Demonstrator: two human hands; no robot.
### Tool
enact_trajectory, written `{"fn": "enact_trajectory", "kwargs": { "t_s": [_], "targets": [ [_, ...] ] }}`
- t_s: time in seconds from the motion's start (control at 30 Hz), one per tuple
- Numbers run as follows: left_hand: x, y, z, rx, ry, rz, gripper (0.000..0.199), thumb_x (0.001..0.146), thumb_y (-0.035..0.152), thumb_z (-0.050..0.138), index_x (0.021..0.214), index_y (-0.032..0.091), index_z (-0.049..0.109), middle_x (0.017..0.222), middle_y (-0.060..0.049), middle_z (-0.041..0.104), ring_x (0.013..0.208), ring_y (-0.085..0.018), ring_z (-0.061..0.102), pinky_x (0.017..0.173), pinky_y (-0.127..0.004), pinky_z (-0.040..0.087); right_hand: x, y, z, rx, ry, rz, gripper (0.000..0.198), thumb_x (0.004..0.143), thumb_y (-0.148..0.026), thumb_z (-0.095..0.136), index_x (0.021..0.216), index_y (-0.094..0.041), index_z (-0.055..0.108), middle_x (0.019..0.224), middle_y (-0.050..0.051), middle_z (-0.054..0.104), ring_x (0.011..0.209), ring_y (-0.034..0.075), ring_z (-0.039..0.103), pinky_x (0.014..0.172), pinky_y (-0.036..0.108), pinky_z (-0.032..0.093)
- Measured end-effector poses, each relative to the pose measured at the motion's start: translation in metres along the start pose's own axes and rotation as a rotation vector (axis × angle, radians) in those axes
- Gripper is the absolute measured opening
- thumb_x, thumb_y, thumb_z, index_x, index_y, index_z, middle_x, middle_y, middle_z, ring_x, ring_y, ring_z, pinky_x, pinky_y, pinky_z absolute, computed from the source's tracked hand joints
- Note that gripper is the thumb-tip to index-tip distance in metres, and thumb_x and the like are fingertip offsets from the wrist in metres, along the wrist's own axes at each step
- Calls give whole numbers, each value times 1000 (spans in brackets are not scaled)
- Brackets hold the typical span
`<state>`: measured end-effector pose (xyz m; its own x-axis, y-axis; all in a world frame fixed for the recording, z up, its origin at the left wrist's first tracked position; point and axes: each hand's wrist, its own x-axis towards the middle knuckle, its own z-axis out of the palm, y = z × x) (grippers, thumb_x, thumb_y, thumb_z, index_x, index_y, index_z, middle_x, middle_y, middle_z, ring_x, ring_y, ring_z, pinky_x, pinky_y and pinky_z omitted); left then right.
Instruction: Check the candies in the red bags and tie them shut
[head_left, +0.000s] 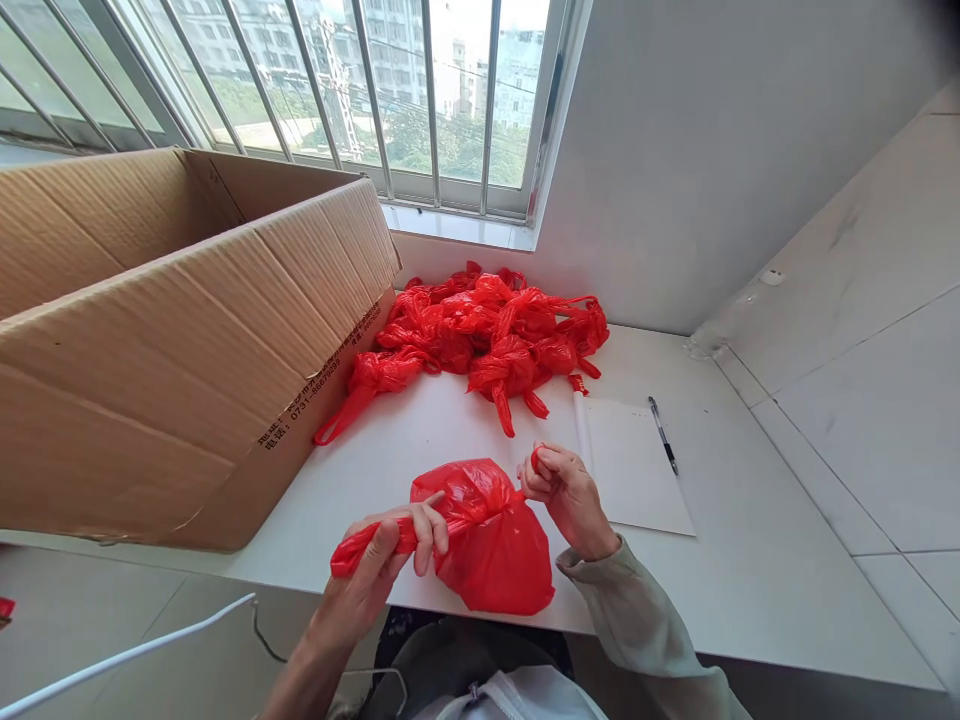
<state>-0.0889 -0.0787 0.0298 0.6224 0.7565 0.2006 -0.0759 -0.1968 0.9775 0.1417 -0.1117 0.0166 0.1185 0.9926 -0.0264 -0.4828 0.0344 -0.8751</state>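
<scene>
The red plastic bag (491,545) sits at the near edge of the white table (750,560), right in front of you; its two twisted handles stretch out in a line that runs from lower left to upper right, while the bulging body hangs toward you over the table edge; your left hand (390,565) is closed around the left handle, fingers wrapped tight, with the red end poking out past your fist to the left; your right hand (559,485) is pinched shut on the other handle, only a small red tip showing above the thumb; so the bag lies between your hands, body below them; behind it, further along the table, a pile of knotted red bags (487,335) lies against the wall under the window (420,100); a big open cardboard box (172,340) stands to your left, touching the pile; to your right lie a sheet of paper (637,470) and a pen (663,434), well clear of your hands
</scene>
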Motion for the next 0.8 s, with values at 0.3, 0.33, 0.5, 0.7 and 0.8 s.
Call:
{"fn": "enact_trajectory", "kwargs": {
  "t_s": [0.3, 0.33, 0.5, 0.7, 0.8],
  "targets": [
    [21, 33, 39, 84, -315, 184, 50, 98, 56, 33, 76, 18, 56, 80, -7, 60, 79, -20, 56, 81, -33, 45, -13, 3, 30, -127, -66, -107, 33, 89, -36, 54, 62, -19, 46, 72, 0, 49, 68, 13, 44, 69, 28, 37],
    [25, 34, 44, 126, -313, 168, 47, 99, 54, 33, 78, 18, 56, 79, -6, 59, 76, -19, 55, 78, -31, 45, -15, 2, 33, -130, -46, -135, 33, 90, -35, 52, 62, -19, 45, 79, 2, 50, 73, 13, 45, 71, 28, 38],
    [31, 23, 54, 432, 6, 4, 17, 96, 31, 45, 85, 20, 51, 74, 1, 54, 65, -14, 48, 63, -26, 39, -31, -13, 27, -441, 73, -351, 29, 90, -25, 49, 62, -18, 49, 90, 2, 48, 84, 14, 48, 77, 26, 39],
    [21, 10, 54, 468, -34, 92, 7, 91, 19, 48, 98, 20, 50, 88, 1, 57, 76, -14, 54, 67, -26, 42, -49, -37, 38, -953, -277, -569, 20, 91, -19, 50, 71, -19, 50, 91, 3, 52, 74, 11, 49, 66, 25, 41],
    [20, 11, 52, 420, -55, 122, 7, 95, 20, 43, 93, 20, 50, 89, 0, 57, 79, -14, 55, 69, -25, 43, -43, -40, 41, -973, -363, -601, 26, 94, -44, 49, 102, -20, 57, 111, 8, 56, 84, 15, 55, 67, 25, 44]
  ]
}}
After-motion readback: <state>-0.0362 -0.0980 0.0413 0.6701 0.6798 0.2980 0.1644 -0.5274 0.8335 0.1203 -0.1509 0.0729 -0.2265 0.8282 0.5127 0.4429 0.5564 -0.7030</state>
